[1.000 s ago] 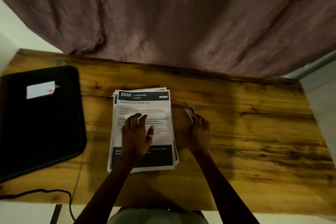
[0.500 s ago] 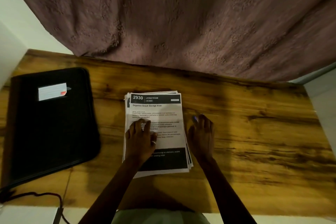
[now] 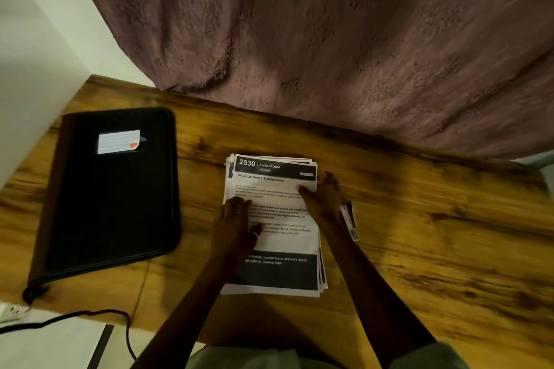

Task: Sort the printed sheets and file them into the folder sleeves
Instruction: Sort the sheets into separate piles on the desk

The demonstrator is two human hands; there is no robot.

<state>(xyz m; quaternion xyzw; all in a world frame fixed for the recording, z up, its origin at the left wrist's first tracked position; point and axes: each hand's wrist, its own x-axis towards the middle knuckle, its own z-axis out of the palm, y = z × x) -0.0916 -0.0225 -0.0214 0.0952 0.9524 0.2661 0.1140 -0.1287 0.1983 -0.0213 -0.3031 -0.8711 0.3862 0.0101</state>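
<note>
Right hand (image 3: 325, 198) shifted from table (image 3: 419, 219) onto printed-sheet stack (image 3: 278, 272), pen (image 3: 349, 220) now beside wrist. Thumb on top sheet (image 3: 269, 186), fingers at right edge; pinching or not, cannot tell. Left hand (image 3: 236, 225) flat, pressing stack mid-table. Black zip folder (image 3: 114, 204) closed, well left. Step: sorting begins; next, peel single top sheet.

A stack of printed sheets (image 3: 274, 243) lies mid-desk (image 3: 434, 234), the top one headed "2930 Living Room". The left hand (image 3: 235, 226) rests flat on it; the right hand (image 3: 325, 199) sits at its right edge, grip unclear, with a pen (image 3: 350, 220) just beside the wrist. A closed black folder (image 3: 114, 198) lies well apart to the left.
</note>
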